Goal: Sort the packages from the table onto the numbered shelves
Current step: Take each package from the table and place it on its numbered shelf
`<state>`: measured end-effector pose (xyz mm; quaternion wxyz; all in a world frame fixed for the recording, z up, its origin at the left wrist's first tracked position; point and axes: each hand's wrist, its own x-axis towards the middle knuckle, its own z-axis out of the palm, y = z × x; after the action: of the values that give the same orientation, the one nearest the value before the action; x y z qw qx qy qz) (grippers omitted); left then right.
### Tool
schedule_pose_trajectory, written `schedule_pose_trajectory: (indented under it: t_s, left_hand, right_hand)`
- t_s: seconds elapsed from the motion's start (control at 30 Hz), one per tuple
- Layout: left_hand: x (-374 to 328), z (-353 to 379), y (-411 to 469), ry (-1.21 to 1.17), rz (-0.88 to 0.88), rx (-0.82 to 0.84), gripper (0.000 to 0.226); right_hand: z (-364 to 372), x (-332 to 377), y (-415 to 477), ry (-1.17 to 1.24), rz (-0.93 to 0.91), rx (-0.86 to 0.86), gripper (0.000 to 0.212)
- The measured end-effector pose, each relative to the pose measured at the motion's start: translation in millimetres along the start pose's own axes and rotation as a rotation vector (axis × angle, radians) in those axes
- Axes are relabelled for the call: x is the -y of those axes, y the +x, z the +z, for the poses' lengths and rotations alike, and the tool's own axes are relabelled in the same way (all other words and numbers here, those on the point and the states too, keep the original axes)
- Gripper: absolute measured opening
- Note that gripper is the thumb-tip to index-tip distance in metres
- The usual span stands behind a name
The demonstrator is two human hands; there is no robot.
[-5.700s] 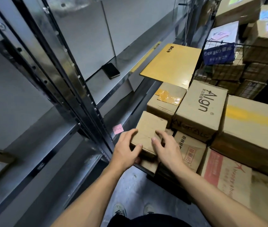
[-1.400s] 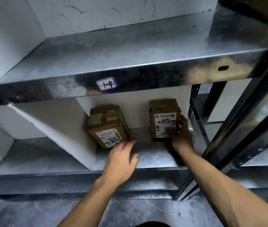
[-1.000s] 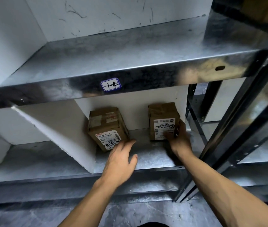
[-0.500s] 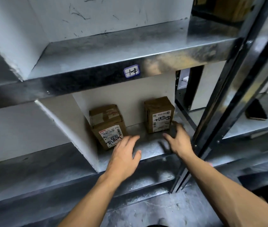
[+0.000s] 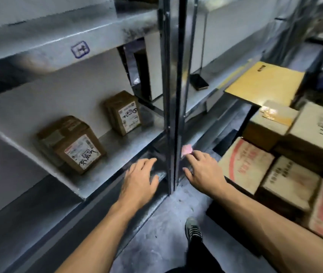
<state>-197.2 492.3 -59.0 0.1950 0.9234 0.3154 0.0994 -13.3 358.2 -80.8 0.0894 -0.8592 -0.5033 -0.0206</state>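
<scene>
Two small brown cardboard packages stand on a metal shelf (image 5: 117, 146) marked by a blue-framed number label (image 5: 80, 49): one with a white sticker at the left (image 5: 72, 143), another further back (image 5: 124, 112). My left hand (image 5: 140, 181) hovers open over the shelf's front edge, apart from both. My right hand (image 5: 203, 170) is open too, just right of the shelf post (image 5: 171, 95), near a pink tag (image 5: 187, 149). A pile of cardboard boxes (image 5: 245, 160) fills the right side; neither hand touches it.
A yellow flat envelope (image 5: 265, 81) lies on top of the pile at the back. A black phone (image 5: 199, 81) rests on the neighbouring shelf. A white divider panel (image 5: 28, 152) bounds the shelf bay on the left. My shoe (image 5: 193, 229) stands on the grey floor.
My right hand has let go of the rear package and pulled back out of the shelf. Both hands have drawn toward me, and my view has swung right to take in the box pile.
</scene>
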Motion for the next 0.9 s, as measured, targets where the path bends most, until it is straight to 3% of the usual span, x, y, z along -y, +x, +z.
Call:
schedule_pose_trajectory:
  t_s: [0.6, 0.9]
  left_hand:
    - [-242.2, 105.1, -10.5, -0.028, 0.648, 0.260, 0.051]
    - [-381.1, 176.5, -53.5, -0.034, 0.764, 0.334, 0.050]
  right_hand:
    - [-66.1, -164.6, -256.8, -0.154, 0.718, -0.009, 0.040]
    - [-84.7, -272.2, -365.9, -0.106, 0.902, 0.037, 0.041]
